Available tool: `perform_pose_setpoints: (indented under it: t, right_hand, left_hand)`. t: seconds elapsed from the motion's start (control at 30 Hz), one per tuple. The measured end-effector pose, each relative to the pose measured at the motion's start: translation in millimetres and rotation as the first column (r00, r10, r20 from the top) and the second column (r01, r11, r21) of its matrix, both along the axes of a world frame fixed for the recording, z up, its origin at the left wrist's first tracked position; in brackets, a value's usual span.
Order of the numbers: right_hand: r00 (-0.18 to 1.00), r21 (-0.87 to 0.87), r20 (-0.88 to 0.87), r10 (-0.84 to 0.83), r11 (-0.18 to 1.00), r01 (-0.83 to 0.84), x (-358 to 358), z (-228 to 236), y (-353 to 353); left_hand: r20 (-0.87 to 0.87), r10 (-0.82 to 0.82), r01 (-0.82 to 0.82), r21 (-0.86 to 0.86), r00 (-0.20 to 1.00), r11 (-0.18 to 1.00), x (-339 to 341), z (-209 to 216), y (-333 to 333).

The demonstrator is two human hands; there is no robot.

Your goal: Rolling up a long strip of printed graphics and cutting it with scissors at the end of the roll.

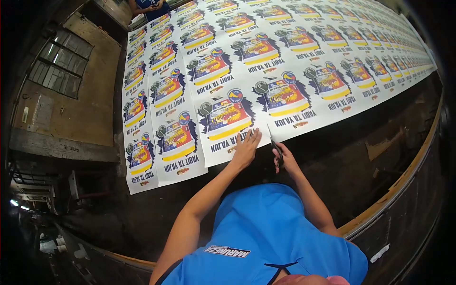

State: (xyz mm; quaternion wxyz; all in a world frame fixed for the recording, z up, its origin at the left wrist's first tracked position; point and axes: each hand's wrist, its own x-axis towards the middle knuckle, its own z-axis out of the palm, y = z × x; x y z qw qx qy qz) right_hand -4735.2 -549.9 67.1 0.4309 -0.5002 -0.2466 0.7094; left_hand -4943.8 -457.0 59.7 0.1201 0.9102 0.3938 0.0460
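Note:
A large white sheet point(278, 132) printed with repeating yellow, red and blue designs covers most of the dark table. My left hand point(246, 148) lies flat on its near margin, fingers spread, holding nothing. Just to its right, my right hand point(288, 161) grips a pair of black-handled scissors point(278, 153). Their blades point away from me at the sheet's near edge, between two columns of prints. Whether the blades are apart or together is too small to tell.
At the left lie narrower printed strips point(178, 176), their near ends staggered. The table's dark surface point(332, 152) shows along the near side, bordered by a wooden edge point(380, 209). Another person point(151, 7) stands at the far left corner. A brown door-like panel point(90, 85) is beyond the left side.

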Motion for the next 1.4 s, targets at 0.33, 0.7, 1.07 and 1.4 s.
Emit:
perform_pose_setpoints:
  t: [0.33, 0.7, 1.07, 1.4]
  right_hand:
    - [0.998, 0.006, 0.054, 0.036, 0.999, -0.036, -1.0, 3.6, 25.9]
    - [0.983, 0.098, 0.186, -0.013, 0.995, -0.005, -8.0, -43.4, 144.4]
    - [0.964, 0.073, 0.265, 0.034, 0.996, -0.055, -22.4, -60.0, 337.2]
    - [0.908, 0.207, 0.415, -0.046, 0.977, -0.045, -54.7, -91.9, 537.4]
  left_hand:
    - [0.032, 0.035, -0.031, -0.129, 0.999, 0.991, 1.3, 19.6, -1.6]
    - [0.171, -0.062, 0.132, -0.434, 0.983, 0.891, -24.1, 41.1, 36.8]
    - [0.460, 0.163, 0.433, -0.884, 0.873, 0.173, -64.1, 31.2, 122.8]
    - [0.373, 0.347, 0.450, -0.876, 0.861, -0.175, -92.5, 3.6, 148.3]
